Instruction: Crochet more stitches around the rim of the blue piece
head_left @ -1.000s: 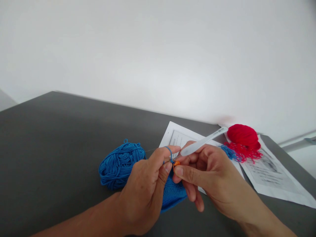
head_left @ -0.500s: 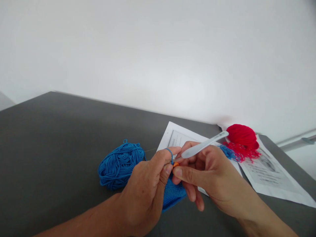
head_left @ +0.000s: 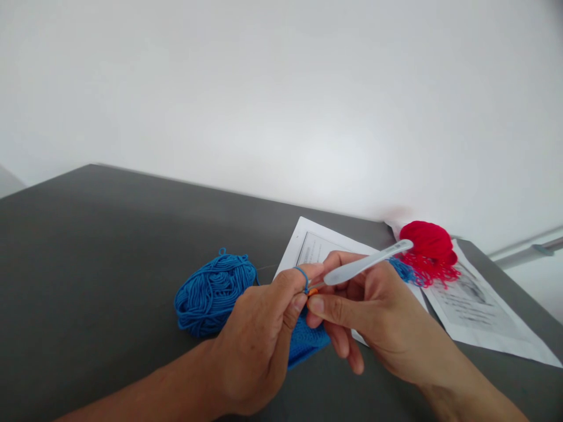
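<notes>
Desk, left to right. Blue yarn ball sits beside left hand. Left thumb and fingers clamped on top edge of blue fabric piece, which hangs between the hands; blue strand wraps the index. Printed sheet behind. Small orange piece at the pinch point, right thumb against it. Grey-handled hook slants up-right, held in curled fingers of right hand; hook tip too small to tell. Then blue yarn scraps, red yarn, second sheet.

To do it well, probably: keep strand lightly taut, pinch fabric close to the hook, tilt the shaft gently, don't snag the orange piece or split yarn.
</notes>
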### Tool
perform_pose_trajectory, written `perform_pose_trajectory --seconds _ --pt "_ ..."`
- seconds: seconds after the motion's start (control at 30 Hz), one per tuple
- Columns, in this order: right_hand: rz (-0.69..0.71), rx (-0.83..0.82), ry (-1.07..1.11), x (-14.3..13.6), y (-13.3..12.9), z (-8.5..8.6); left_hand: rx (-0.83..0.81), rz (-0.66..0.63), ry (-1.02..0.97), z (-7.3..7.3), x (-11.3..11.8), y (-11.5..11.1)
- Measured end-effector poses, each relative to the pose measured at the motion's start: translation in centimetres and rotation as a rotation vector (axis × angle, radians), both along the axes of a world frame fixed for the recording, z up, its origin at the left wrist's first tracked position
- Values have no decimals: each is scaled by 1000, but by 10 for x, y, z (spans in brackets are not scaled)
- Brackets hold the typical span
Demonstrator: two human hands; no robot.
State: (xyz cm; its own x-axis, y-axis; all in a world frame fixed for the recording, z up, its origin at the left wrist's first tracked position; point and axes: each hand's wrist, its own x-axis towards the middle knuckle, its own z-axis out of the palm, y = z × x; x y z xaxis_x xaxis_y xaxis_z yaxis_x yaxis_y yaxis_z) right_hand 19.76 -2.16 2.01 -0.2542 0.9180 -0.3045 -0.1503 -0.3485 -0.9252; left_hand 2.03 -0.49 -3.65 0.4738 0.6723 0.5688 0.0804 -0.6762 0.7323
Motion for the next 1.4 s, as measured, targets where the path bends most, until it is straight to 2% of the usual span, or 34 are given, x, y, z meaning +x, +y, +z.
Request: perform_pose_trajectory --seconds 0.17,0.33,0.93,1.13,1.3,1.4 --pt "2 -2 26 0 -2 0 30 -22 -3 -1 -2 0" --pt "0 2 40 1 -4 -1 -69 19 -14 1 -1 -5" --pt "-63 -15 112 -2 -7 -4 -99 -19 19 6 -3 -4" --pt "-96 19 116 -3 -7 -6 -56 -44 6 3 -2 -1" --pt "-71 52 91 -4 -7 -6 148 -45 18 -11 -6 8" --pt "-110 98 81 -8 -11 -6 164 -100 46 -16 -9 8"
